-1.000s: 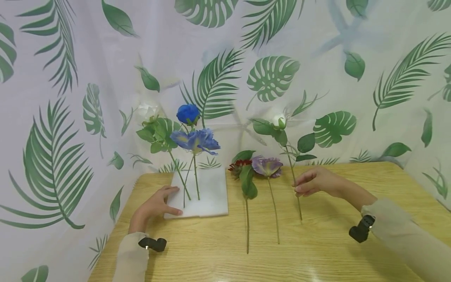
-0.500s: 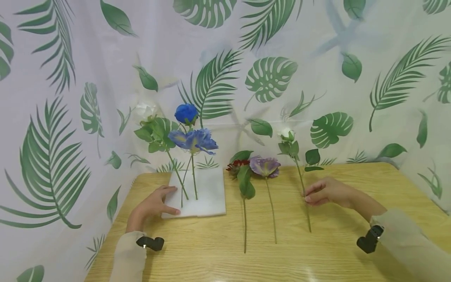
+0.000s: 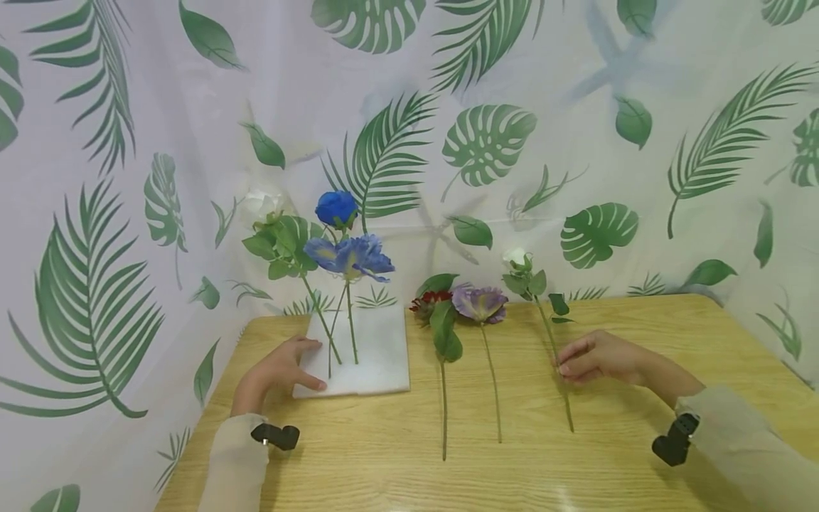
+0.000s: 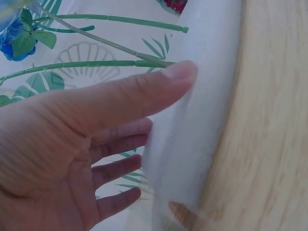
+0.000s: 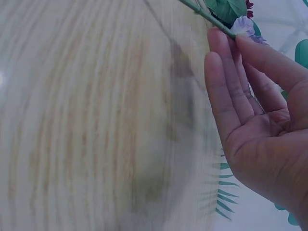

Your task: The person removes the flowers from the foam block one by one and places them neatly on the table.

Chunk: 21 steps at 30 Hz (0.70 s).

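White rose (image 3: 520, 264) pinched by right hand (image 3: 601, 359) and two flowers (image 3: 480, 304) likely remain; three blooms (image 3: 352, 257) stand in foam slab (image 3: 384, 355), outspread left hand (image 3: 280, 371) touching.

Held stem (image 5: 208, 16) cut off at the right wrist view's top edge

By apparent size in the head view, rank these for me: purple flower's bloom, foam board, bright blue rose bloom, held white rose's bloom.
Largest to smallest:
1. Foam board
2. Purple flower's bloom
3. Bright blue rose bloom
4. Held white rose's bloom
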Each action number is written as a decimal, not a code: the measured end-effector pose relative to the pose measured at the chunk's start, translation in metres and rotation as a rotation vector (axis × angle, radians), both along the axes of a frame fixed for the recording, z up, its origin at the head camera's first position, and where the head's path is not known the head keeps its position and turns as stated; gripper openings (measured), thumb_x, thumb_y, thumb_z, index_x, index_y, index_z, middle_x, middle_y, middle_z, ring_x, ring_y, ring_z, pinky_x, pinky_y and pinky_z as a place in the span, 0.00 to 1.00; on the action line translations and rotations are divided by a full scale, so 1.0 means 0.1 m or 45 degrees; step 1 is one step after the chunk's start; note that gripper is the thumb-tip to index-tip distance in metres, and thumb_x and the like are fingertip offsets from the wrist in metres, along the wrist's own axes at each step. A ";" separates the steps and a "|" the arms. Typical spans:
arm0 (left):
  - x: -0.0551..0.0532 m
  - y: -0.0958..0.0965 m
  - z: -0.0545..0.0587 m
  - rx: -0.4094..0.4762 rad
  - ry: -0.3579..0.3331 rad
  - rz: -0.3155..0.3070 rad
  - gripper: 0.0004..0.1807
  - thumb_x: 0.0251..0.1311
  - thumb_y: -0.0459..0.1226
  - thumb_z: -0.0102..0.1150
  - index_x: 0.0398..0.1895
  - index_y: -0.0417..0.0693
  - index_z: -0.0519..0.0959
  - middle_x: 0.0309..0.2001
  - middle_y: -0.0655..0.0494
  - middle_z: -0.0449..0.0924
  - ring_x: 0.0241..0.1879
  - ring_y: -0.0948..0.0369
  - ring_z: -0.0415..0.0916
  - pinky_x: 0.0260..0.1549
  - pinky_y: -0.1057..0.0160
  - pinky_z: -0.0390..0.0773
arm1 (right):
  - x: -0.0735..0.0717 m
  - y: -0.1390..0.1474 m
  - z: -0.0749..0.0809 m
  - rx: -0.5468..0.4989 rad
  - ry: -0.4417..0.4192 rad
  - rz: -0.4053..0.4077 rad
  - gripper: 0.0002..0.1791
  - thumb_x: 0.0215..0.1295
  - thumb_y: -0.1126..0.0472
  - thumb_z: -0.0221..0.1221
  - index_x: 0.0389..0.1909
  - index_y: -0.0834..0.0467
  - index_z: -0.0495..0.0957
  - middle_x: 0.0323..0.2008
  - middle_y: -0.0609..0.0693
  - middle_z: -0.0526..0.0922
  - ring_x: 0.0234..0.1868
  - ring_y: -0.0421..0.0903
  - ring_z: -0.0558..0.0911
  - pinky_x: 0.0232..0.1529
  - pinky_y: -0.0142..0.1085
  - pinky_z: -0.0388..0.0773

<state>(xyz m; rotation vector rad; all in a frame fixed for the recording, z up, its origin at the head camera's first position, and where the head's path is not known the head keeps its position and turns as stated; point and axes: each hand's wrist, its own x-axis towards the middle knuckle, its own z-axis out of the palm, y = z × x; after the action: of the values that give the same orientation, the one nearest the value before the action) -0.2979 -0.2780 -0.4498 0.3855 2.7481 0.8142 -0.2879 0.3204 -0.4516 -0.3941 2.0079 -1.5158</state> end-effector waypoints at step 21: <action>0.02 -0.01 -0.04 0.052 -0.007 0.037 0.50 0.47 0.43 0.82 0.73 0.37 0.67 0.77 0.28 0.51 0.77 0.32 0.49 0.74 0.34 0.54 | 0.05 -0.03 -0.09 0.051 -0.055 0.058 0.18 0.71 0.67 0.59 0.55 0.77 0.76 0.41 0.49 0.89 0.40 0.42 0.89 0.45 0.39 0.88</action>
<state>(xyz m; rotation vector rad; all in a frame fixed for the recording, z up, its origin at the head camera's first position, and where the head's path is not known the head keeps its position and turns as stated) -0.2956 -0.2789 -0.4537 0.3515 2.7417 0.8787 -0.2826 0.3175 -0.4601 -0.3850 1.9790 -1.4422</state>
